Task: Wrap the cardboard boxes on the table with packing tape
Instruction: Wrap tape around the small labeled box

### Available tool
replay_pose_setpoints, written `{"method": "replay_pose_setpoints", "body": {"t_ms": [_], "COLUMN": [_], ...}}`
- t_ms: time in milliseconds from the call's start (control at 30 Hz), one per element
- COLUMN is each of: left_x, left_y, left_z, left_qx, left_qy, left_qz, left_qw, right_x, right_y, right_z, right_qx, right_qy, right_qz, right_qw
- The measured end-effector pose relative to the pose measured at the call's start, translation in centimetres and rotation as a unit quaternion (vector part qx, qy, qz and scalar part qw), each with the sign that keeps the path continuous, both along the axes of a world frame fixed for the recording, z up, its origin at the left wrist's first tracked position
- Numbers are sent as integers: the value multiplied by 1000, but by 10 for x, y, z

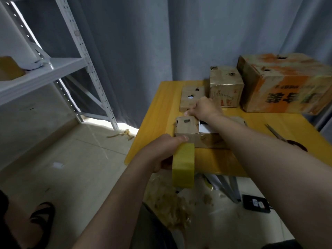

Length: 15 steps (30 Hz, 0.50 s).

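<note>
A low brown cardboard box [190, 129] with a white label lies near the front left of the yellow wooden table [156, 121], its long axis running 9 to 3 o'clock. It is closed, so nothing inside shows.

The hands are apart. The right hand [204, 108] reaches to the box's far edge at 12 o'clock, its fingers curled down over the left corner. The left hand [161, 152] grips a yellow roll of packing tape [183, 165] at 6 o'clock from the box. The roll stands on edge past the table's near rim, its band facing the camera. Whether a strip runs from it to the box I cannot tell.

At 12 o'clock lies a small flat cardboard box [191, 100] with holes in its top. Towards 1 o'clock stands a cube-shaped taped carton [226, 87], and at 2 o'clock a large orange-printed carton [287, 83]; all are closed. Scissors [285, 139] lie at 3 o'clock.
</note>
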<state>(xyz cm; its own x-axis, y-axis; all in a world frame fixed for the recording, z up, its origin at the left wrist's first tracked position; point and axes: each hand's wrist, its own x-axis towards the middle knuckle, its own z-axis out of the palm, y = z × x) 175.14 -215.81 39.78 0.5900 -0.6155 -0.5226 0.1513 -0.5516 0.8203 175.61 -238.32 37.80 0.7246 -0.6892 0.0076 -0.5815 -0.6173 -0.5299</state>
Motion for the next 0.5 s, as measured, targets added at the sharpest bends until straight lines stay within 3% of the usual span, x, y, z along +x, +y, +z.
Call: {"method": "replay_pose_setpoints", "body": {"t_ms": [100, 200, 267, 367, 500], "left_x": [0, 1, 1, -1, -4], "left_y": [1, 1, 0, 1, 4], "left_z": [-3, -6, -7, -8, -9], "left_qx": [-3, -11, -11, -15, -16], "left_qy": [22, 28, 27, 34, 33], "left_qz": [0, 13, 15, 15, 14], "left_qw": [1000, 999, 999, 999, 999], "right_x": [-1, -7, -11, -13, -8], "right_y": [3, 8, 10, 12, 13], "right_z": [3, 0, -4, -6, -5], "right_qx": [-65, -65, -9, 4, -69], "right_qy": [39, -83, -144, -73, 12], "right_qz": [-14, 42, 110, 174, 164], "right_qw": [997, 994, 983, 982, 984]}}
